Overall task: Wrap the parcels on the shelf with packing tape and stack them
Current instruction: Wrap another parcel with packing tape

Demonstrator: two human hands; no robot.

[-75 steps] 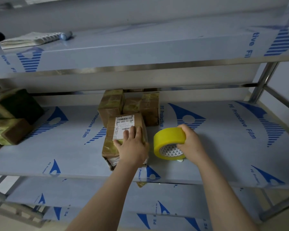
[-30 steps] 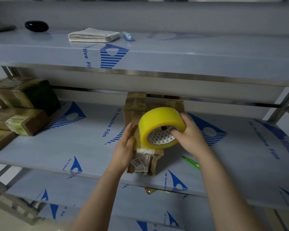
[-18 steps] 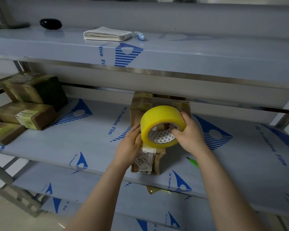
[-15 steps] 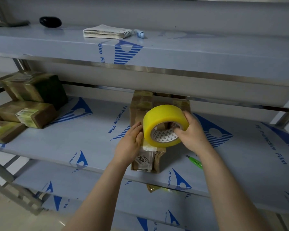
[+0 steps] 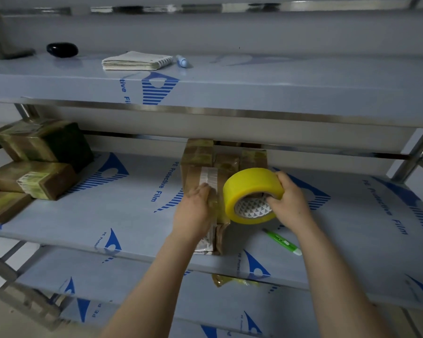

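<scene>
A left hand (image 5: 195,213) lies flat, fingers straight, on a brown cardboard parcel (image 5: 205,176) banded with glossy tape, which stands near the front edge of the film-covered middle shelf (image 5: 108,215). The right hand (image 5: 288,201) grips a round yellow tape roll (image 5: 244,186) beside the parcel's right side, fingers hooked into its patterned core. A slim green tool (image 5: 282,241) lies nearby.
</scene>
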